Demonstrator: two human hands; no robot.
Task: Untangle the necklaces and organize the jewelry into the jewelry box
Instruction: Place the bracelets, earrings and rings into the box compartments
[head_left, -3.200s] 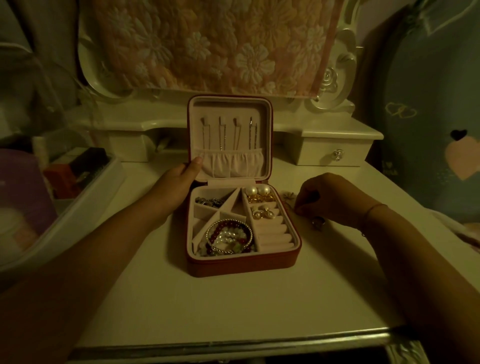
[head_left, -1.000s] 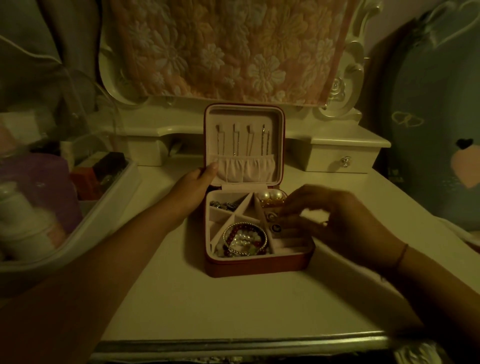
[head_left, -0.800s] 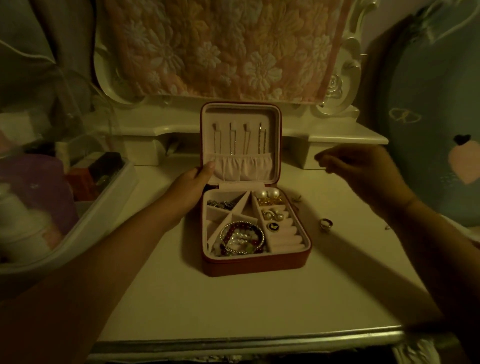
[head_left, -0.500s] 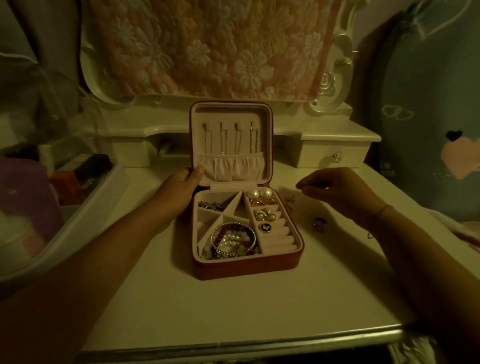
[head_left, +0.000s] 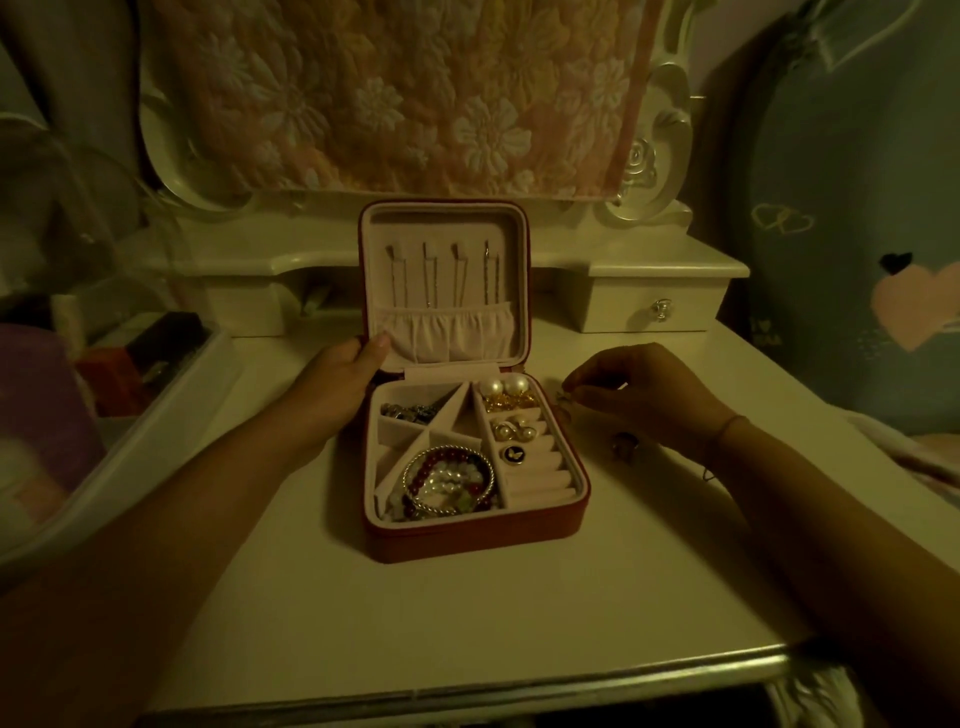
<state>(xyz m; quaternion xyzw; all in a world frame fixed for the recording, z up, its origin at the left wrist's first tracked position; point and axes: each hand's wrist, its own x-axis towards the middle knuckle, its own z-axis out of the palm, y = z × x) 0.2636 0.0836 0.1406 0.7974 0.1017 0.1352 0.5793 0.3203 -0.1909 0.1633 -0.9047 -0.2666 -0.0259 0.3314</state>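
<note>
With the left hand (head_left: 337, 387) gripping the lid (head_left: 441, 223) of the open jewelry box (head_left: 467, 540), the right hand's (head_left: 644, 395) fingers (head_left: 576, 387) are pinching a tiny trinket (head_left: 562, 399) on the counter (head_left: 363, 623) at the box's two o'clock, probably risking it slipping free in this dimness.
</note>
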